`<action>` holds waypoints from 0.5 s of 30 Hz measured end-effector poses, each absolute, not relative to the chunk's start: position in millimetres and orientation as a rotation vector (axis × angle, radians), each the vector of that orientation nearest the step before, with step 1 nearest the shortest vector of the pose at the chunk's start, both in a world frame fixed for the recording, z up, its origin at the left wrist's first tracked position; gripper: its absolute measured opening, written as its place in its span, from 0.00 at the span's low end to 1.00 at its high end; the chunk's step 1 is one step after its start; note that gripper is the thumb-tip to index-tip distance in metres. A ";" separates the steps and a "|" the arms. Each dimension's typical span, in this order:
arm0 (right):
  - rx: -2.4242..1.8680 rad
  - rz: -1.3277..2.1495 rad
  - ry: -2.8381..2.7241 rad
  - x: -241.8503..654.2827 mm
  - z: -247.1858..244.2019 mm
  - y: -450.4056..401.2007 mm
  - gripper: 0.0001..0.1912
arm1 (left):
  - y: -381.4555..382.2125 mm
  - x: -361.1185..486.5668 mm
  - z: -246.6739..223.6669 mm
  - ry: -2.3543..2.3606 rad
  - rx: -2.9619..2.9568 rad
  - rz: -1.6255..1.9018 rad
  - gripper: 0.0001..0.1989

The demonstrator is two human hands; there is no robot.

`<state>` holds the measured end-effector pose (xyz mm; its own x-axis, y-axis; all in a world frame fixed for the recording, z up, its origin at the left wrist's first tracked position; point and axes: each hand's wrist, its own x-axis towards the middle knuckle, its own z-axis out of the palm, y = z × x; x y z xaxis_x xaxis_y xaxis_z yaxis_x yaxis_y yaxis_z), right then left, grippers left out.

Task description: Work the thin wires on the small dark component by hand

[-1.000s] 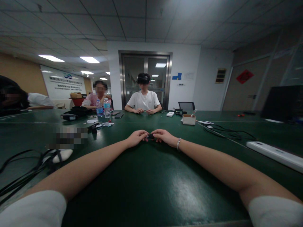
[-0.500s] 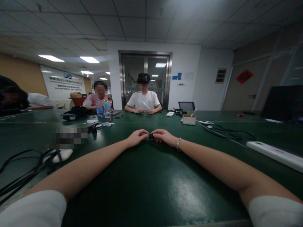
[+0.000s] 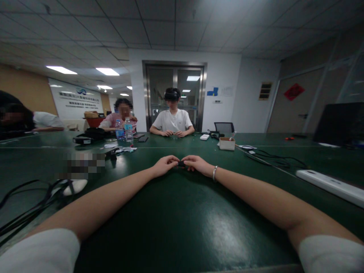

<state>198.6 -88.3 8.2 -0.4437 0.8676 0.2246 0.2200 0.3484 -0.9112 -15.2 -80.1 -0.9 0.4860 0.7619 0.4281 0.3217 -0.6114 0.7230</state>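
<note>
A small black object (image 3: 181, 163) is held between my two hands above the green table (image 3: 170, 220), near the middle of the view. My left hand (image 3: 166, 165) pinches its left end with thumb and fingertips. From the other side, my right hand (image 3: 196, 163) grips its right end, fingers curled round it. The object is too small and dark to make out, and my fingertips hide part of it. A silver bracelet (image 3: 215, 173) circles my right wrist.
Cables (image 3: 36, 204) and a white mouse (image 3: 75, 187) lie at left. Two bottles (image 3: 128, 131), a phone (image 3: 143, 139) and a small box (image 3: 226, 143) stand or lie farther back. A white power strip (image 3: 330, 187) is at right. Across the table sits a person (image 3: 172, 120) in white.
The person in pink at the back left has shifted slightly right and raised the head. My hands and the black object look almost unmoved.
</note>
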 end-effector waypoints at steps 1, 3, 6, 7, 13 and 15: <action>-0.951 1.108 -1.870 198.7 8.0 -88.1 0.09 | -80.2 -15.4 -0.9 0.891 2.167 1.016 0.17; -0.948 1.110 -1.868 198.8 7.7 -87.9 0.10 | -80.2 -15.7 -1.1 0.880 2.151 0.995 0.17; -0.940 1.116 -1.875 199.0 7.8 -88.2 0.10 | -79.8 -16.4 -1.5 0.877 2.172 1.005 0.18; -0.939 1.117 -1.876 199.0 7.9 -88.3 0.10 | -79.4 -16.5 -1.7 0.892 2.194 1.020 0.18; -0.951 1.106 -1.873 198.9 8.8 -89.1 0.10 | -78.8 -16.3 -1.0 0.914 2.162 1.012 0.19; -0.950 1.103 -1.870 198.9 9.0 -89.6 0.10 | -79.6 -16.2 -0.3 0.912 2.153 1.011 0.18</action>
